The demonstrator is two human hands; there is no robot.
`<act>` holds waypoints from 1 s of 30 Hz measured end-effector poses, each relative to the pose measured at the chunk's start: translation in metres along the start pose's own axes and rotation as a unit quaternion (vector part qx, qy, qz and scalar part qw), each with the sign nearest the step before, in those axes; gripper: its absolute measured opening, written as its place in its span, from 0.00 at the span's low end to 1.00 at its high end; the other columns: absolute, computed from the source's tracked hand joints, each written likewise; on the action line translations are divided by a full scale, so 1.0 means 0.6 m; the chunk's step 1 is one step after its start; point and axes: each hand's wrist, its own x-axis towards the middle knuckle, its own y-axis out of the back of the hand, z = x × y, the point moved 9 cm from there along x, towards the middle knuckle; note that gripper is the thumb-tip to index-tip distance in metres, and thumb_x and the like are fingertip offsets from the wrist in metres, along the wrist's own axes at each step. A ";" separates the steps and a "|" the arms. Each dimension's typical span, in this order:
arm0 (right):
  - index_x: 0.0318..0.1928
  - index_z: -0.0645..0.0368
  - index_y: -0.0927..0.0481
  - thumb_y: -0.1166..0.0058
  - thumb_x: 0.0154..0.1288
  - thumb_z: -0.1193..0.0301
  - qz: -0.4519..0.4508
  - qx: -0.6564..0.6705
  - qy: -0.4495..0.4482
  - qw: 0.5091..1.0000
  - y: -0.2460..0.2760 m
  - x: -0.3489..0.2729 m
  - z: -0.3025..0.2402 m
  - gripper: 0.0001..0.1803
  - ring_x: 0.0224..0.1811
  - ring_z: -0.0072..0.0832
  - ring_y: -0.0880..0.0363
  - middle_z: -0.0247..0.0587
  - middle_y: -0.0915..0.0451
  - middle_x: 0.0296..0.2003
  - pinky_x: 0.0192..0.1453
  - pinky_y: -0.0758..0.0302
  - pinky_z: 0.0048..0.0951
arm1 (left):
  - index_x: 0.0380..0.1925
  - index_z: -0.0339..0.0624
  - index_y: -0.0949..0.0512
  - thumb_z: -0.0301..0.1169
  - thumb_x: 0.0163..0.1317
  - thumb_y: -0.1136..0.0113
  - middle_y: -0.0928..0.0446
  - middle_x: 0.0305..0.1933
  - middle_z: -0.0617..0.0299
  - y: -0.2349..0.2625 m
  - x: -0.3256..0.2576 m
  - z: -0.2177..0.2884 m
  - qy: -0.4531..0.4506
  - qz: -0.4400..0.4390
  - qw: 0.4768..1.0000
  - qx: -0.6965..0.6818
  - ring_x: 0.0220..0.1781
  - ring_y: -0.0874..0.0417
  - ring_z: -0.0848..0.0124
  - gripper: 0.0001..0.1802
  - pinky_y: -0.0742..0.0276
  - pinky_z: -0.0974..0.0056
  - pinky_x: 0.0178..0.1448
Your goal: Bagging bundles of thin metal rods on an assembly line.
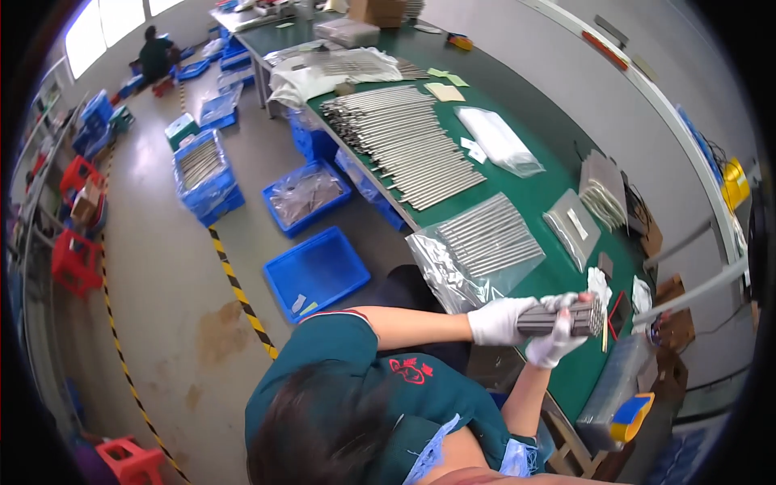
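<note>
Both my hands wear white gloves and grip one bundle of grey metal rods (575, 318) over the near end of the green table (558, 275). My left hand (497, 320) wraps the bundle's back end. My right hand (558, 343) clasps it from below near the rod tips, fingers curled over the top. The bundle lies roughly level, tips pointing away from me. Just beyond my hands lies a clear plastic bag of similar rods (489, 238).
A long spread of loose metal rods (404, 141) covers the table's left side, with more bagged rods (600, 187) to the right. Blue crates (317, 271) stand on the floor beside yellow-black tape (238, 291). Red stools (74, 260) line the left. Another person (153, 53) crouches far off.
</note>
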 end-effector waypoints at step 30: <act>0.44 0.68 0.23 0.57 0.69 0.56 -0.163 -0.300 -0.245 0.907 0.153 -0.283 0.255 0.23 0.46 0.32 0.24 0.45 0.20 0.41 0.56 0.31 0.32 | 0.39 0.43 0.25 0.33 0.37 0.39 0.21 0.33 0.50 -0.016 -0.236 -0.279 0.150 -0.427 0.864 0.222 0.37 0.20 0.52 0.23 0.26 0.54 0.42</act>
